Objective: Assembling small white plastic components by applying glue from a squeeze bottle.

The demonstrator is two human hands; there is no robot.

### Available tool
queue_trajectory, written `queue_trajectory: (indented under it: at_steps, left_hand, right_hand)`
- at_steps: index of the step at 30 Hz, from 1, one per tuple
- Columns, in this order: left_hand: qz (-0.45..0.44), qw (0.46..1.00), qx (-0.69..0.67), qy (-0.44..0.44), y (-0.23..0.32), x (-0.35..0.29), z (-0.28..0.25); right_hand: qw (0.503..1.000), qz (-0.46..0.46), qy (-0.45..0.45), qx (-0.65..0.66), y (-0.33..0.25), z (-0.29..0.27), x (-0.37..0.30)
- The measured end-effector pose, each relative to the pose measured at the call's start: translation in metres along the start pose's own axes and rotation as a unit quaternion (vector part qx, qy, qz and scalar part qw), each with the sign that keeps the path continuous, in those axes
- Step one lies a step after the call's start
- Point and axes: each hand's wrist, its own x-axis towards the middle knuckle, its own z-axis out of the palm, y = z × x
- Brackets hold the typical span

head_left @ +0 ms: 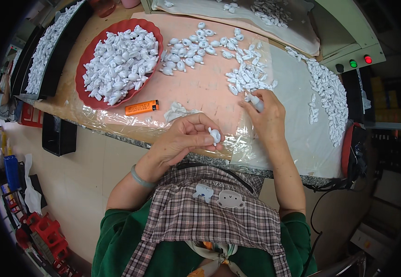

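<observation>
Here, a small rounded white piece (215, 135) sits pinched between the left hand's (185, 137) fingers, while the right hand's (270, 114) fingers grip a pale bottle-like thing (258, 105). Slim white pieces (248, 76) lie just beyond those right fingers; leftward of the left fingers are an orange lighter (140, 107) and, farther out, a red bowl (117, 26).

Bright centre, glare on plastic film (248, 147), dark bent fisheye edges

A plastic-covered workbench (205, 99) carries a crumpled white wad (176, 112) just beyond the left fingers (200, 121), an orange lighter (142, 107) and red bowl (80, 78) farther left, and white pieces (246, 79) ahead of the right fingers (268, 96).
</observation>
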Motion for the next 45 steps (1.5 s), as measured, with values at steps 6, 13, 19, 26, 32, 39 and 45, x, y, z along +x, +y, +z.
queue_trajectory:
  at_steps: [6,13,19,26,32,39,45]
  left_hand:
    - [-0.013,1.0,-0.008,0.007,0.0,-0.003,0.0]
    - [0.026,0.999,0.02,0.028,-0.001,-0.003,0.007]
    - [0.045,0.997,0.053,0.02,-0.006,0.002,0.009]
    - [0.038,0.995,0.094,0.024,-0.008,0.002,0.013]
    - [0.039,0.993,0.112,0.027,-0.008,-0.002,0.014]
    - [0.011,0.992,0.122,0.01,-0.005,-0.002,0.014]
    - [0.012,0.991,0.134,-0.014,-0.008,-0.003,0.009]
  right_hand:
    - [0.998,0.013,-0.035,-0.041,-0.005,-0.003,0.005]
    - [0.929,0.223,-0.129,0.265,-0.018,-0.035,-0.013]
    - [0.841,0.214,-0.157,0.472,-0.042,-0.036,-0.042]
    - [0.845,0.197,-0.167,0.468,-0.045,-0.033,-0.05]
    - [0.84,0.181,-0.177,0.48,-0.047,-0.028,-0.059]
    - [0.817,0.171,-0.178,0.521,-0.047,-0.027,-0.068]
    - [0.815,0.163,-0.175,0.528,-0.046,-0.024,-0.073]
